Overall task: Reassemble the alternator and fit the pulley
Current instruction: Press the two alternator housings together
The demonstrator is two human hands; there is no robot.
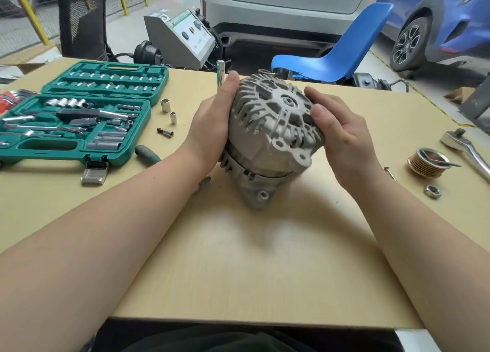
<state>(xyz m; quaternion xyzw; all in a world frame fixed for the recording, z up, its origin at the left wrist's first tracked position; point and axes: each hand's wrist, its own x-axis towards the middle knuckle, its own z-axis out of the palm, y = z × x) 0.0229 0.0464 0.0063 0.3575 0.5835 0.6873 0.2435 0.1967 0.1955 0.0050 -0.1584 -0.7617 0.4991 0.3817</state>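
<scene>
Both hands hold the alternator on the desk

The alternator (267, 137) stands tilted at the middle of the pale desk (238, 259), its ribbed end cover turned up toward the camera and a lower mounting lug touching the desk top. The left hand (212, 123) cups its left flank, thumb over the upper rim; the right hand (342, 137) clasps the right side, thumb pressed on the cover's edge. The grooved pulley (427, 162) lies well apart to the right, with a loose nut (432, 192) just in front of it and a ratchet handle (466, 150) beyond. An open green socket case (77, 121) sits at the left, three loose sockets (169, 114) beside it
</scene>
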